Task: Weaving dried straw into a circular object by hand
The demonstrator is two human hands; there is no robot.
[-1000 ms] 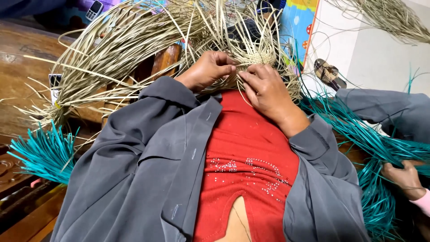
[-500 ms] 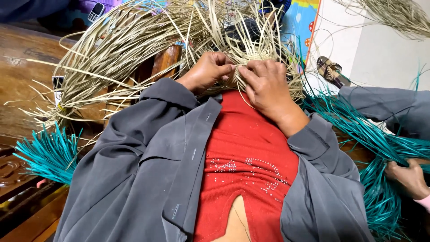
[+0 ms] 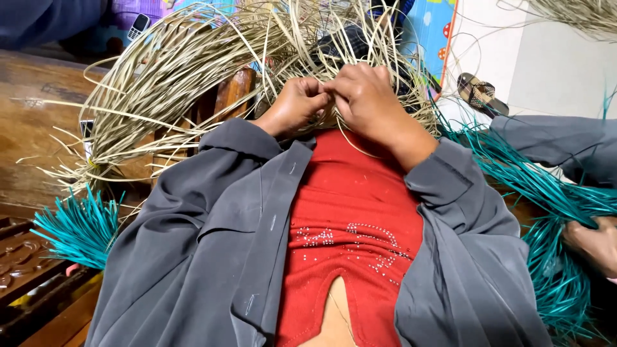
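My left hand (image 3: 297,104) and my right hand (image 3: 367,101) meet fingertip to fingertip just above my red top, both pinching thin pale straw strands (image 3: 193,71) of a loose woven bundle. The pale strands fan out to the left and over the top of the view. What lies under my fingers is hidden by the hands. Grey jacket sleeves cover both my forearms.
Teal dyed strands (image 3: 77,228) lie at lower left; another teal bundle (image 3: 553,212) at right is held by another person's hand (image 3: 594,243). A wooden bench (image 3: 32,122), a sandal (image 3: 479,93) on the white floor and a small phone (image 3: 139,26) are around.
My two hands have drawn closer together, the right one sliding left until the fingertips touch. The other person's hand at the right edge has risen a little.
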